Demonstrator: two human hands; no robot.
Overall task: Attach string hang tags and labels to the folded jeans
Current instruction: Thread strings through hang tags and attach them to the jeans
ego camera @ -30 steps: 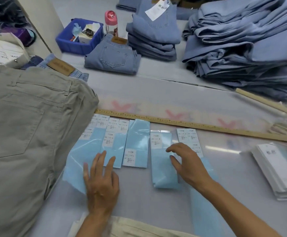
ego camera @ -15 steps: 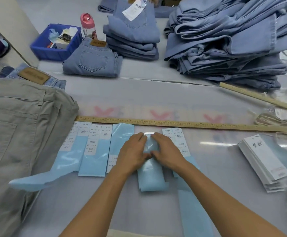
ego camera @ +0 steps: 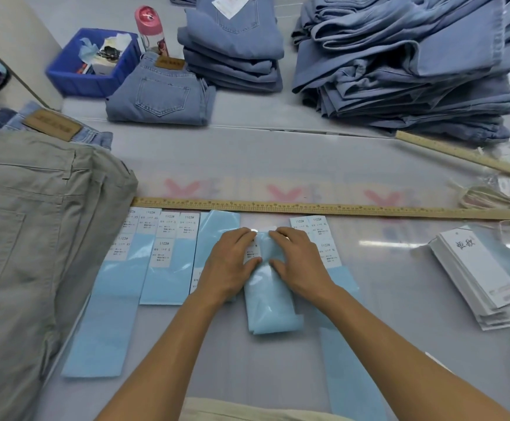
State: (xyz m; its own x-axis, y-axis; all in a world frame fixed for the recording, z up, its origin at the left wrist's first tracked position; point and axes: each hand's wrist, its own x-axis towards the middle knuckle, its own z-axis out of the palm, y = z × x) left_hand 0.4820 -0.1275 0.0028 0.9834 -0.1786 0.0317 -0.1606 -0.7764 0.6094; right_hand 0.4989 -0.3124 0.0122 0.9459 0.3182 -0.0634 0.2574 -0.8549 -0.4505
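Both hands have closed in from apart and now meet on the folded blue label strip lying on the desk below the ruler. Left hand and right hand pinch its top edge between fingers and thumbs. More label strips lie alongside; hang tags sit right, folded jeans beyond.

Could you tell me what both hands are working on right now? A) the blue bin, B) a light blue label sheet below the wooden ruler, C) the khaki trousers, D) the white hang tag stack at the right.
B: the left hand and right hand pinch the light blue label sheet between them, just below the wooden ruler.
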